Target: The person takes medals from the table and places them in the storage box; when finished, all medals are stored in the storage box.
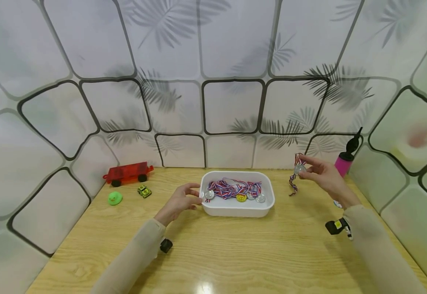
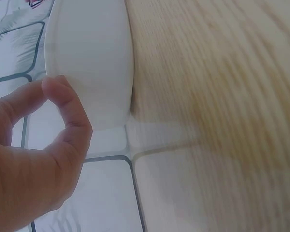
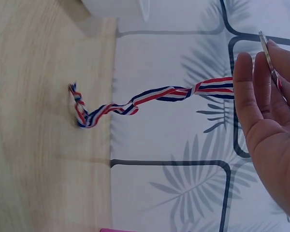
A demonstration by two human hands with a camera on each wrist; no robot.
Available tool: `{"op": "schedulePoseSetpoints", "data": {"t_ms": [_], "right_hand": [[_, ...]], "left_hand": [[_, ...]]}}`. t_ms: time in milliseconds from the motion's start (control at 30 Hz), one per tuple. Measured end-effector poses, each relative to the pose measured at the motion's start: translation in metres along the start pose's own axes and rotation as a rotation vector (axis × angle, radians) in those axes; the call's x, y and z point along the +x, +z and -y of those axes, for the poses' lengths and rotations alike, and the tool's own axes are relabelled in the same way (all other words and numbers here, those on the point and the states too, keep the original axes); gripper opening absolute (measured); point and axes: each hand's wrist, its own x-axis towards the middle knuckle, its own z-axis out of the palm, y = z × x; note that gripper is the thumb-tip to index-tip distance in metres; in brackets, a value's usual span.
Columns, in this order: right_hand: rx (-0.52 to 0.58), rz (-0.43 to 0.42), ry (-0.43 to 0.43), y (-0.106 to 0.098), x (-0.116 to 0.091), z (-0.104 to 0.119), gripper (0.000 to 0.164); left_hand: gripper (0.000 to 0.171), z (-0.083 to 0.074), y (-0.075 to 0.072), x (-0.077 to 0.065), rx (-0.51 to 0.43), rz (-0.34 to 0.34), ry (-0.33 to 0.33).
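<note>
My right hand [image 1: 323,175] holds a silver medal [image 1: 299,168] between thumb and fingers, raised above the table right of a white plastic tub. Its red, white and blue ribbon [image 3: 171,93] hangs down, twisted, with the tail end low over the wood in the right wrist view. The medal shows edge-on there. At the left end of the white tub [image 1: 235,211], my left hand [image 1: 179,203] pinches the rim with thumb and finger. Inside the tub lie tangled striped ribbons [image 1: 232,188], a gold medal [image 1: 241,198] and several silver medals [image 1: 260,198].
Back left on the table [image 1: 213,245] stand a red toy trailer [image 1: 129,173], a small green-yellow toy car [image 1: 144,191] and a green rubber duck [image 1: 115,198]. A magenta and black pump [image 1: 343,163] stands behind my right hand. Patterned panels [image 1: 232,106] enclose the back and sides.
</note>
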Motion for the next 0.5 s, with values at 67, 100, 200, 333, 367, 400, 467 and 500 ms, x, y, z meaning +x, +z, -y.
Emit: {"op": "schedulePoseSetpoints", "data": {"t_ms": [67, 100, 200, 333, 367, 400, 467, 500], "right_hand": [[-0.012, -0.001, -0.004, 0.0, 0.002, 0.004, 0.061], [-0.021, -0.003, -0.008, 0.0, 0.003, 0.006, 0.061], [-0.036, -0.025, -0.012, 0.0, 0.007, 0.013, 0.06], [-0.046, -0.057, -0.01, 0.001, 0.011, 0.021, 0.058], [-0.046, -0.059, -0.01, 0.0, 0.012, 0.023, 0.059], [-0.049, -0.056, -0.014, 0.001, 0.013, 0.025, 0.059], [-0.061, -0.057, -0.001, 0.001, 0.014, 0.03, 0.06], [-0.067, -0.061, 0.01, 0.002, 0.015, 0.032, 0.06]], "left_hand": [[0.059, 0.0, 0.0, 0.0, 0.001, -0.001, 0.0], [0.059, 0.0, 0.0, 0.0, 0.003, 0.0, 0.0], [0.059, 0.001, 0.0, 0.0, 0.002, 0.002, 0.002], [0.06, -0.002, 0.0, -0.002, 0.005, 0.012, -0.005], [0.06, -0.006, 0.001, -0.005, 0.005, 0.015, -0.006], [0.06, -0.007, 0.001, -0.006, 0.004, 0.015, -0.007], [0.06, -0.006, 0.0, -0.006, 0.007, 0.01, -0.008], [0.06, -0.006, 0.0, -0.006, 0.006, 0.007, -0.008]]}}
